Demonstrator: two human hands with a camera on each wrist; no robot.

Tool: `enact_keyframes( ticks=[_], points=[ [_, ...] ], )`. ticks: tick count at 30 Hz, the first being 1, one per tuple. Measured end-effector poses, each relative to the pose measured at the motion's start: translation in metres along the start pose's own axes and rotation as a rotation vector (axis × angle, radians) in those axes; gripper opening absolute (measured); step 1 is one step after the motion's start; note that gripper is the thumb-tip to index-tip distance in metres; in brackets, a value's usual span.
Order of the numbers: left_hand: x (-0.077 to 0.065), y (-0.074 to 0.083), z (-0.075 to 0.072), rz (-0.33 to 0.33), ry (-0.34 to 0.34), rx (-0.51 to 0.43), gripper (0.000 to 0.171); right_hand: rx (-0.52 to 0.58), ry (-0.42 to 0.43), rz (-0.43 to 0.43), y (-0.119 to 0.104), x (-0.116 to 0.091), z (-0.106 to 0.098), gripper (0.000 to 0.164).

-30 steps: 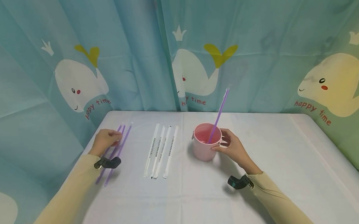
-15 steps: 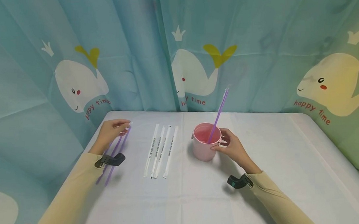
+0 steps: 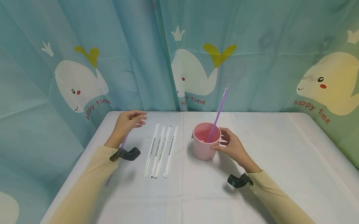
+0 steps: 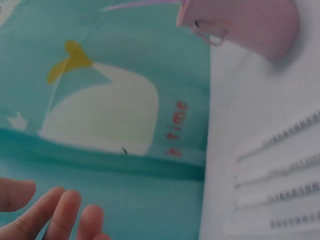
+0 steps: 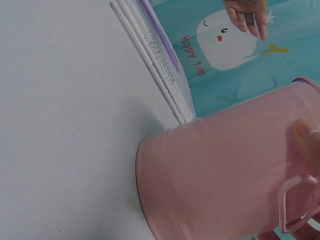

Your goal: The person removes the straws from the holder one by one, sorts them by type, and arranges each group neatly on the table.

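Note:
My left hand [image 3: 128,125] hovers over the back left of the white table, its fingers loosely bent and holding nothing. The right wrist view shows that hand [image 5: 247,17] with its fingers hanging down, away from the straws. Below its wrist lie purple straws [image 3: 108,181], mostly covered by the hand and forearm. With thumb in front and fingers behind, my right hand [image 3: 234,148] grips the right side of a pink bucket [image 3: 203,152] near its rim. One purple straw [image 3: 219,110] in a clear wrapper leans inside the bucket, sticking out towards the upper right.
Several white paper-wrapped straws [image 3: 153,149] with dark print lie side by side between my left hand and the bucket. A blue-green curtain [image 3: 136,70] with whales hangs behind the table [image 3: 272,145] and along its left. The bucket has small wire loops on its sides.
My left hand has moved from the purple straws up and to the right, past their far ends, with nothing in it. My right hand and the bucket have stayed put.

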State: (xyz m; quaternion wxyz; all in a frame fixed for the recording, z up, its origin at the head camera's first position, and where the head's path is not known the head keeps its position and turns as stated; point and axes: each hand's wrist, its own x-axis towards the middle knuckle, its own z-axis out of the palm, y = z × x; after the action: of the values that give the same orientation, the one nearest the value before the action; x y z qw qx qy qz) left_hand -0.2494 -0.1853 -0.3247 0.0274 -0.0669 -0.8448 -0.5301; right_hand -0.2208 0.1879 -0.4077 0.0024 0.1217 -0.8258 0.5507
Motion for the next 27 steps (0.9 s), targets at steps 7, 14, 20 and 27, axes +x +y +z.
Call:
enact_keyframes(
  ticks=[7,14,20,27],
  points=[
    [0.014,0.019,0.021,0.003,-0.040,-0.079,0.035,-0.005,-0.005,0.006,-0.001,0.000,0.000,0.074],
    [0.026,0.037,0.045,0.024,-0.069,-0.158,0.032,0.002,-0.007,0.012,0.001,0.000,-0.001,0.073],
    [0.036,0.050,0.068,0.044,-0.102,-0.146,0.029,0.006,-0.003,0.011,0.000,-0.001,0.000,0.072],
    [0.049,0.063,0.096,0.070,-0.150,-0.111,0.028,0.009,0.003,0.008,0.001,-0.001,0.000,0.072]
  ],
)
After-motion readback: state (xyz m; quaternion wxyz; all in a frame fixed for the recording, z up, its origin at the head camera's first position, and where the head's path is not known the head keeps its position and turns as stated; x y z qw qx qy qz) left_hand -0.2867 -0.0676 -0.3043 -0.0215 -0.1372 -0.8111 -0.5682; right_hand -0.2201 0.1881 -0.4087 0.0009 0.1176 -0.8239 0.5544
